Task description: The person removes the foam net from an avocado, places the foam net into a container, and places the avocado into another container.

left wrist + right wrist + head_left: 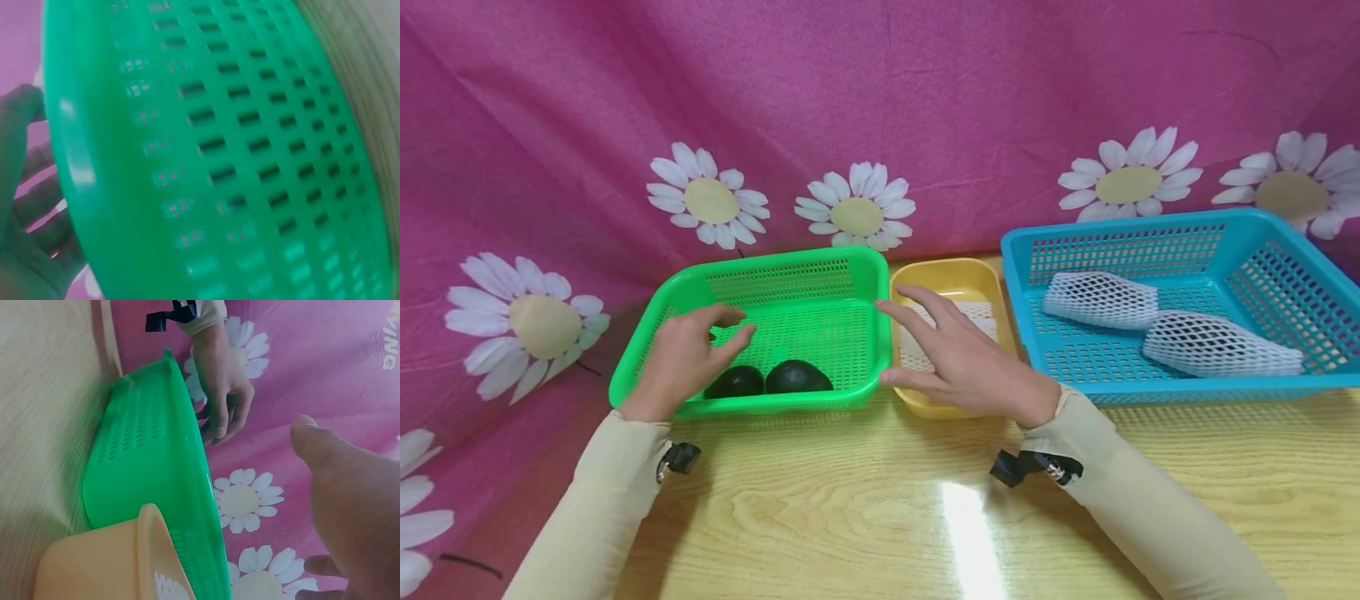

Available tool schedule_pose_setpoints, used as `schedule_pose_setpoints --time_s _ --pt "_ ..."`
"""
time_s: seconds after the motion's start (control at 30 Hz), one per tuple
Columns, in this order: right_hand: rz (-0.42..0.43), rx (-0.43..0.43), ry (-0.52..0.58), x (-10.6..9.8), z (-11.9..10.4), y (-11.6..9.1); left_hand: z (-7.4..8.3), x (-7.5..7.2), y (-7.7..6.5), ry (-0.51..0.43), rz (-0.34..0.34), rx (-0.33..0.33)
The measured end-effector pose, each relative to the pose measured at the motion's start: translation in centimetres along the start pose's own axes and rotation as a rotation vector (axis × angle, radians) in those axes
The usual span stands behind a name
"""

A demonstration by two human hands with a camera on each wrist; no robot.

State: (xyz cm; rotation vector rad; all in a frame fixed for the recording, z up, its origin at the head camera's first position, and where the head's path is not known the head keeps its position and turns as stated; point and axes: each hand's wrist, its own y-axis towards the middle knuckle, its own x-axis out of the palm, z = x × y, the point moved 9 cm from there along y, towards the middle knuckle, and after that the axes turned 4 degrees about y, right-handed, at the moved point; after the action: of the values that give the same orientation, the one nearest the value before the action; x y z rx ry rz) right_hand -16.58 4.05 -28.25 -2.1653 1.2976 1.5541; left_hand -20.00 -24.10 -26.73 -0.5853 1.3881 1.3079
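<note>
My left hand [681,358] hovers over the left end of a green basket [880,333], thumb and fingers apart, holding nothing. Below and beside it, two dark, glossy, oval fruit-like objects [797,377] lie against the basket's near wall; their kind is not clear. My right hand [958,358] is spread above a yellow tray [951,268], fingertips near the green basket's right rim, holding nothing. White foam netting [981,315] lies in that tray, partly hidden by the hand. In the right wrist view, the left hand [225,384] shows beyond the green basket's wall [137,462].
At the right stands a blue basket [1022,317] with two white foam net sleeves [1101,298] inside. Whether they contain anything is unclear. All containers stand on a wood-grain table [820,500], close to a pink cloth with daisies [955,108].
</note>
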Motion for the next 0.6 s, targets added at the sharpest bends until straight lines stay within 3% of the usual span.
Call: schedule_pose_setpoints --time_s 0.17,0.6 --pt "0.003 0.019 0.004 -0.4 0.3 -0.1 1.7 -0.4 -0.1 -0.048 0.066 0.023" --pt "0.047 0.06 -0.01 -2.8 1.6 -1.0 5.0 0.1 -0.4 -0.135 0.096 0.092"
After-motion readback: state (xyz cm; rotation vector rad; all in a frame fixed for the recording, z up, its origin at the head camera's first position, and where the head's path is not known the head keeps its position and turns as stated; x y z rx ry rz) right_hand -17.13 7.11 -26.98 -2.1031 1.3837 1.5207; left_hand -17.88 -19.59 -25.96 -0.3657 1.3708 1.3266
